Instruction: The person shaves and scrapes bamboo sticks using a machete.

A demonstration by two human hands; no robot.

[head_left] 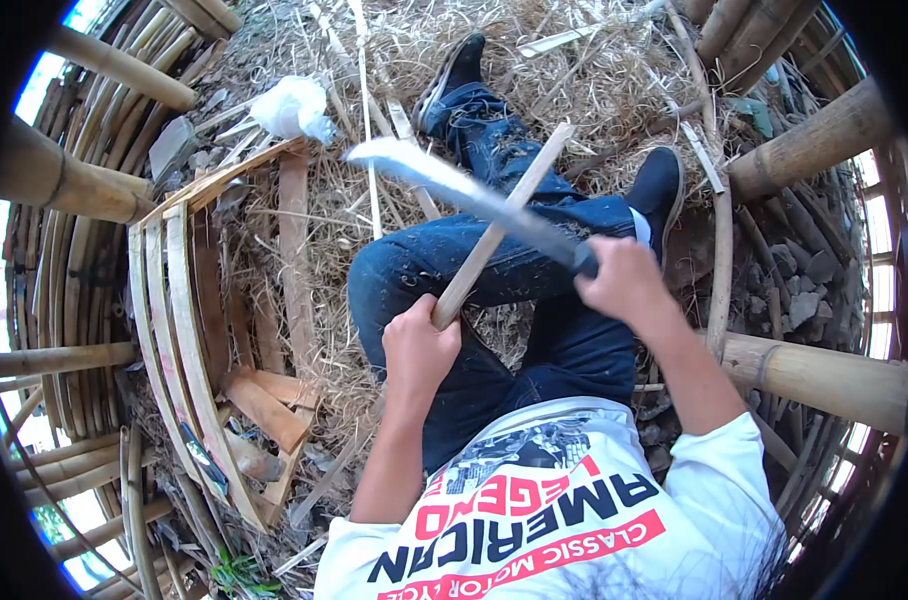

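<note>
My left hand (pixel 420 340) is closed around the lower part of a flat wooden strip (pixel 509 215), which slants up and to the right over my bent leg. In my right hand (pixel 622 283) is the dark handle of a machete (pixel 429 170). Its long bright blade points up and to the left and crosses over the strip in this view. Shavings cling to my dark jeans (pixel 414 265) beneath both.
Straw-like shavings (pixel 594 75) cover the ground around my shoes. A wooden slatted frame (pixel 179 330) stands at the left, near a white plastic bag (pixel 294 107). Thick bamboo poles (pixel 814 140) jut in from both sides, with broken stones (pixel 804 290) at the right.
</note>
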